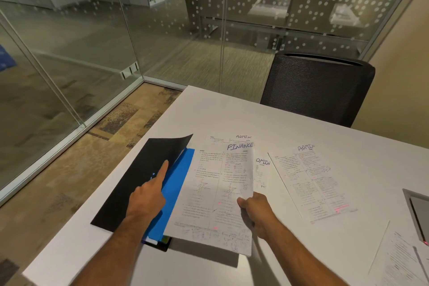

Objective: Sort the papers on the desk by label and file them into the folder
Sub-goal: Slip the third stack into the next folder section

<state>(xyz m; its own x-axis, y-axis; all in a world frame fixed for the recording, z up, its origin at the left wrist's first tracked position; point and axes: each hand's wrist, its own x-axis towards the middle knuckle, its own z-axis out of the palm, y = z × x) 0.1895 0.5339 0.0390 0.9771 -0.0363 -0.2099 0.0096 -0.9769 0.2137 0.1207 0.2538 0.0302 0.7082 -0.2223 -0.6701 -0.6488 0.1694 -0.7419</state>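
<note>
Head view: your right hand (254, 206) pinches FINANCE sheet (218, 190) at its right edge; left hand (148, 195), index finger straight, props black folder cover (144, 176) open. Filing step. Next: slide sheet toward 9 o'clock, over blue divider (174, 193). ADMIN sheets (311, 183) wait at 3 o'clock.
</note>
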